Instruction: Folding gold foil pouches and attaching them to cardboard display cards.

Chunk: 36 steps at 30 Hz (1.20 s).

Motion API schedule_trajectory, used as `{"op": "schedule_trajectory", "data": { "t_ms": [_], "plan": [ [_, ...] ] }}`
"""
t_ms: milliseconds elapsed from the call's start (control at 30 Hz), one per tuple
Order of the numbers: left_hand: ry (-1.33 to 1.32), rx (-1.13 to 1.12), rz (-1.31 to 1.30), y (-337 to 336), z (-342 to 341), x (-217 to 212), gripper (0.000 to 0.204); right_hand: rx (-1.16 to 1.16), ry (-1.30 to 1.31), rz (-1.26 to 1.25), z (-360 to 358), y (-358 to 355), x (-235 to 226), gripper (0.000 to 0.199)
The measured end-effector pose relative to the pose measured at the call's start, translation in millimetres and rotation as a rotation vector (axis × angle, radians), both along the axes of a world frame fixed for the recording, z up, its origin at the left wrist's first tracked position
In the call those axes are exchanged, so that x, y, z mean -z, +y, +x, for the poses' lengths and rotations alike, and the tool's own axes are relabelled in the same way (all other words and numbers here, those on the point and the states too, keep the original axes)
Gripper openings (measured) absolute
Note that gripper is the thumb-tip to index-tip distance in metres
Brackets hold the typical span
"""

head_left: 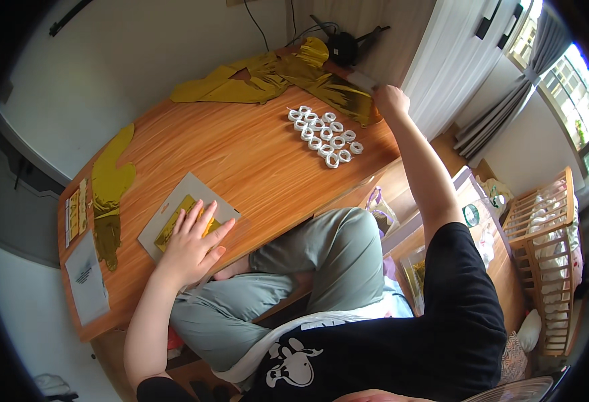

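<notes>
Left hand [194,244] lies open, flat on a grey card packet of gold foil [182,216]; right hand [389,99] grips what seems a small grey strip [363,81].

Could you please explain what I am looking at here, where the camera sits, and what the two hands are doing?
There is no machine: a person wears a wide fisheye camera on the head, looking down, so straight edges bend near the rim. The forearms belong to the wearer, who sits at a wooden table. The left hand lies flat, fingers spread, on a grey card packet with gold foil showing inside. The right hand reaches to the far edge and holds a small flat pale object; I cannot tell what it is. Also on the table: a cluster of small white rings, crumpled gold foil pieces and a white sheet.
</notes>
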<state>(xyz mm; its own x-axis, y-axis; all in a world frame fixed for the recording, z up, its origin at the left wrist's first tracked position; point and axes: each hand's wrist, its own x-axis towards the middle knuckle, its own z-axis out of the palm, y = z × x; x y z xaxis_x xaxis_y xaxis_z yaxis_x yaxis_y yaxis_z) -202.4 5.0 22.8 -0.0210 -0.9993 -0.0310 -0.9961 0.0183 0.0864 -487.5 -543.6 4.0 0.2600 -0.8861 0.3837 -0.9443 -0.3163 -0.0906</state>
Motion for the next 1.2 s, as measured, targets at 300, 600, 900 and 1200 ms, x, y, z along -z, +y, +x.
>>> {"op": "schedule_trajectory", "data": {
  "t_ms": [300,600,900,1200],
  "plan": [
    [0.077,0.086,-0.045,0,0,1,0.052,-0.058,-0.05,0.006,5,-1,-3,0.033],
    [0.084,0.068,-0.029,0,-2,5,0.056,-0.124,-0.107,-0.07,-3,23,-21,0.028],
    [0.131,0.047,-0.169,1,8,14,0.083,-0.867,-0.414,0.157,3,284,-41,0.011],
    [0.108,0.069,-0.204,4,10,21,0.08,-1.126,-0.323,0.263,26,385,-17,0.009]
  ]
}}
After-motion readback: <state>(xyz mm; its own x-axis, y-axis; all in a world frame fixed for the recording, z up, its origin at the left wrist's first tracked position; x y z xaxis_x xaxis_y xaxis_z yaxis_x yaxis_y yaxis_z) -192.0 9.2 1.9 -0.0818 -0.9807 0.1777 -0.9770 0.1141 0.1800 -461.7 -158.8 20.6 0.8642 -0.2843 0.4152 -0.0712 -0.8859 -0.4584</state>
